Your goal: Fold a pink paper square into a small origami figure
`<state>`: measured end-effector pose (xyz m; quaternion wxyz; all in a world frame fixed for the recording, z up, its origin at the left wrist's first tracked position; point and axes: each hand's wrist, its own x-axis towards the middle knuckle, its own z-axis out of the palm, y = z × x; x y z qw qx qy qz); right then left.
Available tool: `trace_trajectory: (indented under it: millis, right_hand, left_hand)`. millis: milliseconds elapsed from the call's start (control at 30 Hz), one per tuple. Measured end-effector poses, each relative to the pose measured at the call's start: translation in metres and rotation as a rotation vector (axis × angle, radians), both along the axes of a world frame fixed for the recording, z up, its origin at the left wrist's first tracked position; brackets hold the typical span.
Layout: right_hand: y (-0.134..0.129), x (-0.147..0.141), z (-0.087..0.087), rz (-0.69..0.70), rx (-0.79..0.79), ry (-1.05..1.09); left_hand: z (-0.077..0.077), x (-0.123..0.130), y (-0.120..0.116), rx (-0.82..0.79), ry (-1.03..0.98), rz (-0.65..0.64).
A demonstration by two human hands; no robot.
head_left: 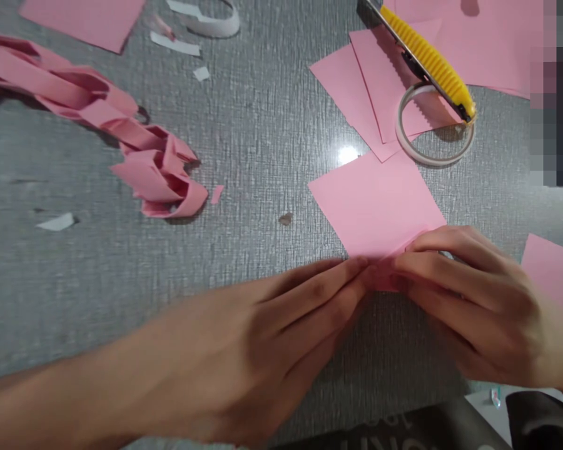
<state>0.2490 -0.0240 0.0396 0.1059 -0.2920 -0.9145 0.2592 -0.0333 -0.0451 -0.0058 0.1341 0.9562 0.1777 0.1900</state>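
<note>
A square of pink paper (378,194) lies turned at an angle on the grey table, its near edge raised and folded over a little. Both hands pinch that edge. My left hand (291,325) comes in from the lower left, fingers pressed together at the paper's near left corner. On the other side my right hand (473,294) has its fingertips closed on the folded edge, close to the left fingertips. The thumbs are mostly hidden. To the left, a chain of folded pink paper links (98,106) rests on the table.
Upper right, a yellow-handled cutter (431,59) lies across a roll of tape (401,122) and pink sheets (342,81). Another pink sheet (82,19) is at the upper left, near white paper strips (176,44). Scraps dot the table; dark printed material (394,431) sits at the near edge.
</note>
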Motion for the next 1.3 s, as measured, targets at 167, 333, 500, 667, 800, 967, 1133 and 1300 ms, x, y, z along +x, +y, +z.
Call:
trace_trajectory:
  millis: [167, 333, 500, 667, 800, 967, 1133, 1300]
  right_hand:
    - [0.000, 0.001, 0.000, -0.002, -0.004, 0.018]
    - [0.000, 0.000, -0.004, -0.006, 0.008, 0.041]
    - [0.003, 0.003, 0.000, 0.041, 0.024, 0.010]
    - [-0.005, 0.007, 0.018, 0.060, 0.185, -0.094]
    - [-0.038, -0.001, 0.016, 0.078, 0.392, -0.200]
    - [-0.085, -0.014, -0.015, -0.052, 0.424, -0.241]
    - [-0.096, -0.017, -0.028, -0.092, 0.395, -0.301]
    - [-0.094, -0.015, -0.029, -0.125, 0.356, -0.327]
  left_hand:
    - [0.001, -0.001, 0.002, 0.117, 0.016, -0.013]
    - [0.002, -0.001, 0.002, 0.140, 0.026, 0.008]
    - [-0.003, 0.003, 0.002, 0.200, -0.002, -0.014]
    - [-0.010, 0.010, 0.002, 0.222, -0.038, 0.026]
    - [-0.010, 0.015, 0.005, 0.320, 0.071, -0.021]
    - [-0.014, 0.017, 0.007, 0.267, 0.023, -0.004]
    - [-0.019, 0.016, 0.008, 0.232, 0.009, -0.007]
    - [-0.021, 0.016, 0.008, 0.238, 0.015, -0.017]
